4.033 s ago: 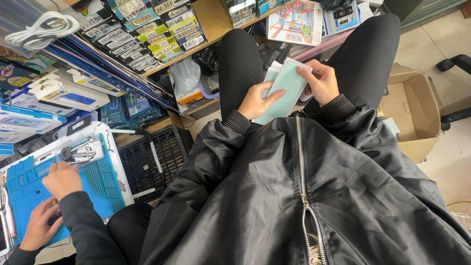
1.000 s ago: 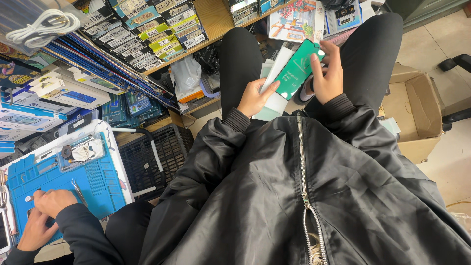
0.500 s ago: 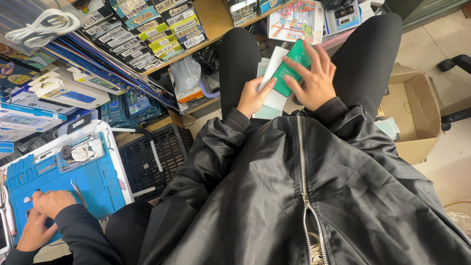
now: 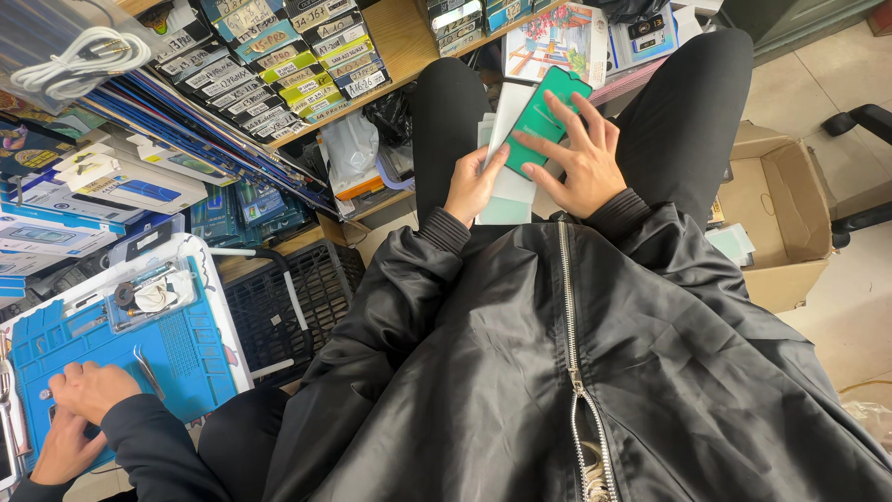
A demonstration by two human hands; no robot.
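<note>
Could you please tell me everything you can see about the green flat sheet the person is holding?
The thin, flat green rectangular sheet has rounded corners and a glossy, plastic-like look. It lies tilted over the person's lap, on top of a stack of pale white sleeves. The right hand lies spread across its lower part, fingers pressing on it, while the left hand grips the stack's left edge.

Bright, even daylight, soft shadows, sharp focus, slight wide-angle stretch toward the edges.

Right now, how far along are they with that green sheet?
Done: the green sheet is out of the pale sleeves on the lap. In hand: the left hand steadies those sleeves, the right hand presses its fingers on the sheet. Left: it is not yet on any device.
</note>
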